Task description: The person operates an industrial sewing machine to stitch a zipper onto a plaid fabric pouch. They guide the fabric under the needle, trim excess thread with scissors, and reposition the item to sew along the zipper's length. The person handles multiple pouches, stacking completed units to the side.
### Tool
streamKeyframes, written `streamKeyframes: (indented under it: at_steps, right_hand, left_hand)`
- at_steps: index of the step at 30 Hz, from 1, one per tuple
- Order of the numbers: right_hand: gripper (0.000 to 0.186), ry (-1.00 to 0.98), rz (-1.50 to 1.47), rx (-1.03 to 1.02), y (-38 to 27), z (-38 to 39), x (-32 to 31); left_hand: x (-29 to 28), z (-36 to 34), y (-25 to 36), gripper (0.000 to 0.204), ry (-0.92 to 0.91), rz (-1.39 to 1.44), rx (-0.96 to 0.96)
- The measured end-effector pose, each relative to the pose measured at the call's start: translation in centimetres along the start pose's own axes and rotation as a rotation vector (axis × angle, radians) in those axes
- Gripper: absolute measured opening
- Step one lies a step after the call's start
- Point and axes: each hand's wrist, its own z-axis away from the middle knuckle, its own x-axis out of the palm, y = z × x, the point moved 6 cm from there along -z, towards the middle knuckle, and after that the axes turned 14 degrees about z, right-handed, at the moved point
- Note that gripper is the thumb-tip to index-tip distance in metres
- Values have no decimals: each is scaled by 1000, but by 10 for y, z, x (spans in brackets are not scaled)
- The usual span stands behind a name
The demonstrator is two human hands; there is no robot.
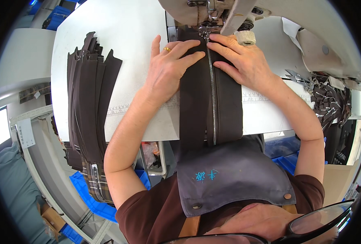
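Observation:
A dark brown fabric piece (pixel 194 105) with a metal-toothed zipper (pixel 212 91) lies on the white sewing table, its top end under the presser foot (pixel 206 31) of a sewing machine (pixel 182 15). Left of the zipper, my left hand (pixel 168 71), wearing a gold ring, rests stretched fingertips on the fabric. Its fingers are apart and hold nothing. From the other side, my right hand (pixel 246 62) lays extended fingers along the zipper's edge near the foot, thumb set apart. The fabric's near end hangs over the table edge against a grey apron (pixel 229 175).
A stack of dark fabric strips (pixel 86 93) drapes over the table's left side. Below it hangs a plaid piece with a zipper (pixel 95 181), beside a blue bin (pixel 93 201). A bundle of dark zipper pieces (pixel 331 101) sits at the right. A ruler scale (pixel 255 99) crosses the table.

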Motion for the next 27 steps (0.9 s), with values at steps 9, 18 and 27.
streamKeyframes:
  at_steps: [9, 18, 27]
  right_hand:
    - [39, -73, 57, 22, 1, 1, 3]
    - [39, -40, 118, 20, 7, -5, 4]
    - [37, 5, 100, 24, 11, -5, 4]
  left_hand:
    - [3, 2, -6, 35, -17, 26, -20]
    - [4, -7, -13, 35, -4, -22, 0]
    - [4, -9, -18, 36, 0, -2, -1]
